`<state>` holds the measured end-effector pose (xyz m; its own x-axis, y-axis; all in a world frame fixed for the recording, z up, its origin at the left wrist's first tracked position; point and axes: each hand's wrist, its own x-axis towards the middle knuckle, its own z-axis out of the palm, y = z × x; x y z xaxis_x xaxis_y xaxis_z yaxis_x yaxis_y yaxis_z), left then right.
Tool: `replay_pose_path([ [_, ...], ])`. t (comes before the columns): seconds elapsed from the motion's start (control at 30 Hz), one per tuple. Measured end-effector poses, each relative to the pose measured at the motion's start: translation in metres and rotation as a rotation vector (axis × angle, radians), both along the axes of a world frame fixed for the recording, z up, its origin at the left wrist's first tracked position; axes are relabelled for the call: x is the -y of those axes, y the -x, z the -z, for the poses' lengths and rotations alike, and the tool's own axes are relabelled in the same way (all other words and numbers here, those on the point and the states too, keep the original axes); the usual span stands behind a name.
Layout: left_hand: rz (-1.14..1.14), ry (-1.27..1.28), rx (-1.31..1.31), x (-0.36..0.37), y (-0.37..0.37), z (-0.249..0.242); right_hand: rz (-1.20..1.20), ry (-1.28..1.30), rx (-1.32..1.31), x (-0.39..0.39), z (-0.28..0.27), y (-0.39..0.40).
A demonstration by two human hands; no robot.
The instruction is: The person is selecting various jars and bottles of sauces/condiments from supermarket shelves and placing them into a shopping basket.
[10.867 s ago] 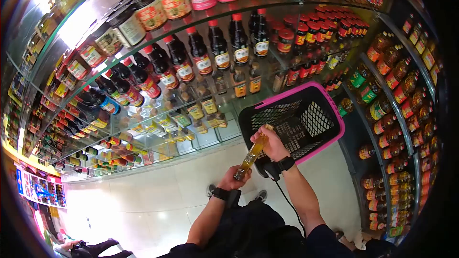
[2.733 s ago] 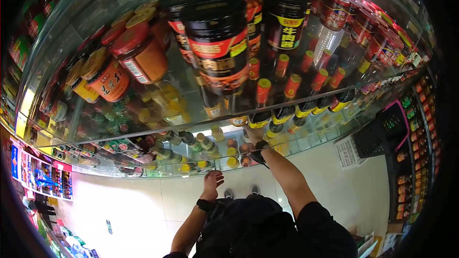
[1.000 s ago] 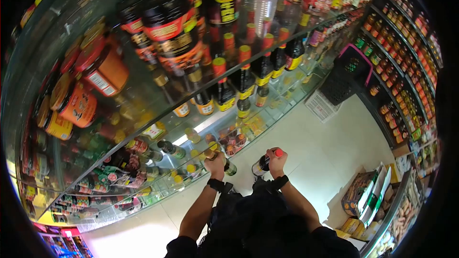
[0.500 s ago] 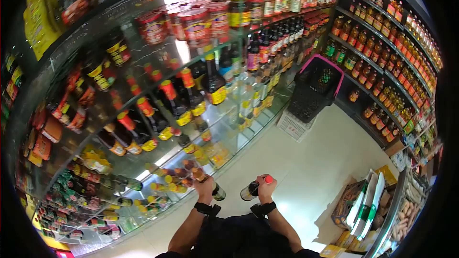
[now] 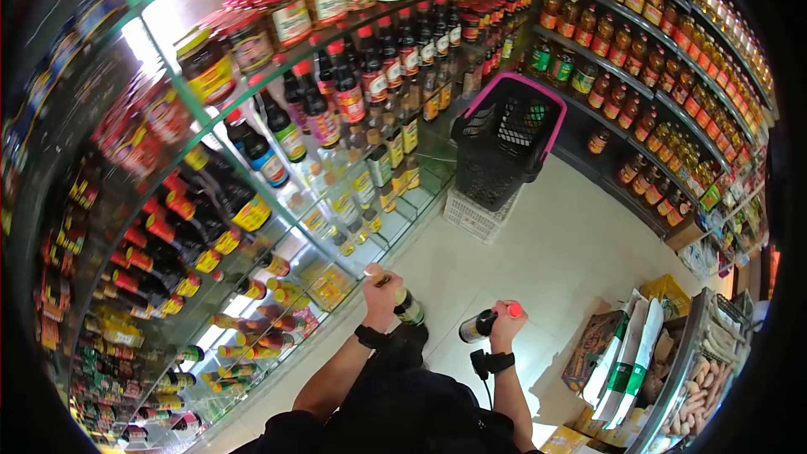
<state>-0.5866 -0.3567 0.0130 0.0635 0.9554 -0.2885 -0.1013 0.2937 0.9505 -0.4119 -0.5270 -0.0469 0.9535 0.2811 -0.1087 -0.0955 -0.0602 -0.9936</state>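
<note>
My left hand point(image 5: 381, 303) is wrapped round the neck of a sauce bottle point(image 5: 409, 309) with a tan cap and a greenish label. Its base tilts down to the right, and the glass shelf edge lies just left of this hand. In my right hand point(image 5: 505, 332) is a dark sauce bottle point(image 5: 477, 326) with a red cap and a pale label, also tilted. Both bottles are above the floor and apart from each other. My fingers hide part of each one.
Glass shelves point(image 5: 290, 227) of bottles and jars run along the left. Ahead, a black basket point(image 5: 496, 139) with a pink rim rests on a white crate point(image 5: 479, 217). Bottle shelves point(image 5: 580, 105) line the far right. Boxes point(image 5: 593, 345) and a produce bin point(image 5: 702, 378) stand at right.
My view has moved forward and turned right, so the basket looks closer and further left. Both hands still hold their bottles; the left hand sits slightly higher in view.
</note>
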Motion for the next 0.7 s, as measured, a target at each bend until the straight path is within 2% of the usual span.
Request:
replay_pose_path([
  [0.17,0.165,0.045,0.064,-0.056,-0.123,0.004,0.202,-0.001,0.027,-0.006,0.018,-0.106],
  [0.3,0.21,0.046,0.112,-0.106,-0.234,-0.01,0.296,-0.012,-0.006,-0.032,-0.035,-0.188],
  [0.37,0.228,0.071,0.165,-0.129,-0.28,-0.028,0.283,-0.009,0.025,-0.046,-0.062,-0.23],
  [0.5,0.212,0.095,0.264,-0.179,-0.361,-0.051,0.279,-0.033,0.129,-0.08,-0.083,-0.315],
  [0.7,0.16,0.038,0.225,-0.246,-0.459,-0.057,0.191,-0.118,0.246,-0.146,-0.111,-0.444],
])
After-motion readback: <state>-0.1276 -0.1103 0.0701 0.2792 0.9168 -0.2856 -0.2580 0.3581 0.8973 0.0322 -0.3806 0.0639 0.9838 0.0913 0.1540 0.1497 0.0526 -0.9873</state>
